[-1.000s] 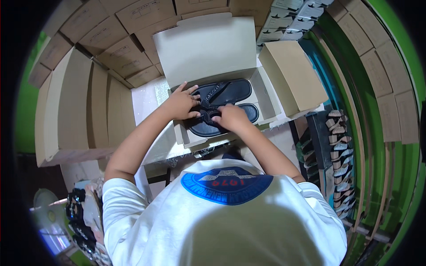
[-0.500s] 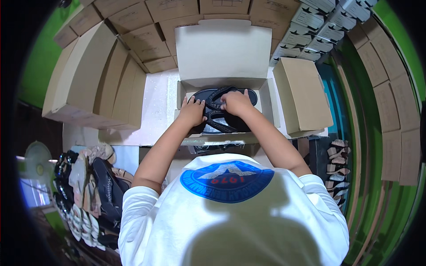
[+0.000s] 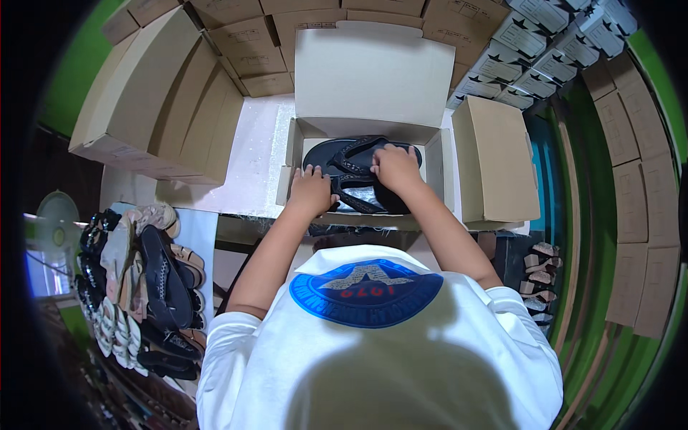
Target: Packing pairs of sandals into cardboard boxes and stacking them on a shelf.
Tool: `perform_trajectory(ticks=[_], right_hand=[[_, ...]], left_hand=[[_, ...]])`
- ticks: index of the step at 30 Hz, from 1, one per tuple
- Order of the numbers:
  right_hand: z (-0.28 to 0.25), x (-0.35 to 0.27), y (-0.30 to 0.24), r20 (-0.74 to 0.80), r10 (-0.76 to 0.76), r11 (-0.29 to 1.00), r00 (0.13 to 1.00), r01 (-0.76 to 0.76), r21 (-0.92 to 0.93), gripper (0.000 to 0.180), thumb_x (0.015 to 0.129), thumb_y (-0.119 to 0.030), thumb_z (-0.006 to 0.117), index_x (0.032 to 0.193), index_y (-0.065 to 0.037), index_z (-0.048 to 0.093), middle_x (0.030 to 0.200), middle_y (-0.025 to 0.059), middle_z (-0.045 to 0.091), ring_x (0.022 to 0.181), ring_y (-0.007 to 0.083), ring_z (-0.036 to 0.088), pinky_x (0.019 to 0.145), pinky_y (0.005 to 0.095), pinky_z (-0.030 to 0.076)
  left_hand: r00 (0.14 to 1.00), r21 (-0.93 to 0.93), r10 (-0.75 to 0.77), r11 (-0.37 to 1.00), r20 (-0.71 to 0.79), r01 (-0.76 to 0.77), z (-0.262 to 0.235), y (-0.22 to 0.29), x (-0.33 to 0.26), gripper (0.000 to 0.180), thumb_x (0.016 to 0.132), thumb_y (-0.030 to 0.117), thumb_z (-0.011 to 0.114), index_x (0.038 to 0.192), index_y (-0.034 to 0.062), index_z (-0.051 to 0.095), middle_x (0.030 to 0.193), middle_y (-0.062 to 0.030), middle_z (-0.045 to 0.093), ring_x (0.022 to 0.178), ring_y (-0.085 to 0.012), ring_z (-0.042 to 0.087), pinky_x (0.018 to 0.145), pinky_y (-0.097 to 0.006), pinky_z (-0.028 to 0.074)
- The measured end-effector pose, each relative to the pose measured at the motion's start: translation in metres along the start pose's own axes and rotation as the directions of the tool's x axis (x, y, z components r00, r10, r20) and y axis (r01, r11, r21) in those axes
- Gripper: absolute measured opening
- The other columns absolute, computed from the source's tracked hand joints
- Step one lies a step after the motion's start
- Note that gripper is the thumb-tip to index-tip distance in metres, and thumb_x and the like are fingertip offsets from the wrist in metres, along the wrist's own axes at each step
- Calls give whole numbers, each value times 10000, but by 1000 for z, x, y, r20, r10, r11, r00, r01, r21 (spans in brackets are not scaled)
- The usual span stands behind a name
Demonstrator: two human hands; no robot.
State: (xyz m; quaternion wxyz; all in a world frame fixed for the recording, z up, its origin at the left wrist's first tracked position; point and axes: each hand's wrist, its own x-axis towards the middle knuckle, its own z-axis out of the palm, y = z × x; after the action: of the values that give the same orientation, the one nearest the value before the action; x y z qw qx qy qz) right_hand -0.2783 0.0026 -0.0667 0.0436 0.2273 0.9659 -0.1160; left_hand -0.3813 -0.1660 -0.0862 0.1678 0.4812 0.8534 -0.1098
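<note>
A person apparently arranges black sandals (image 3: 322, 156) in an open box (image 3: 436, 170) | left hand (image 3: 311, 192), right hand (image 3: 396, 169) on them, grasp indiscernible | levelling seemingly needs a light touch

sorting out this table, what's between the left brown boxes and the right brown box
In the head view: white tabletop, then the open shoebox with black sandals inside, left hand and right hand at them.

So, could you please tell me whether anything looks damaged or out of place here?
Just one thing: below the open shoebox, the front edge of the white table looks ragged, with thin strands sticking out where I'd expect a clean edge. The black sandals lie side by side in the box, with no visible damage.
</note>
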Motion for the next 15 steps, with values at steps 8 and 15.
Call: perform_trajectory(ticks=[8,15], right_hand=[[16,-28,33,595,174,955,785,14,-298,218,733,-297,630,934,-238,691,974,69,648,954,249,598,812,408,448],[11,-31,45,710,44,941,703,210,-266,282,757,-252,607,1001,-383,655,1009,18,637,1023,204,547,842,372,397]], left_hand=[[963,-209,116,963,-242,-168,-8,8,-5,461,747,226,657,1194,218,547,1365,-136,366,1288,-320,293,1050,-481,224],[948,-251,110,949,-297,-189,-11,11,-2,407,719,197,679,1116,252,612,1414,-143,275,1327,-317,208,1065,-487,168]])
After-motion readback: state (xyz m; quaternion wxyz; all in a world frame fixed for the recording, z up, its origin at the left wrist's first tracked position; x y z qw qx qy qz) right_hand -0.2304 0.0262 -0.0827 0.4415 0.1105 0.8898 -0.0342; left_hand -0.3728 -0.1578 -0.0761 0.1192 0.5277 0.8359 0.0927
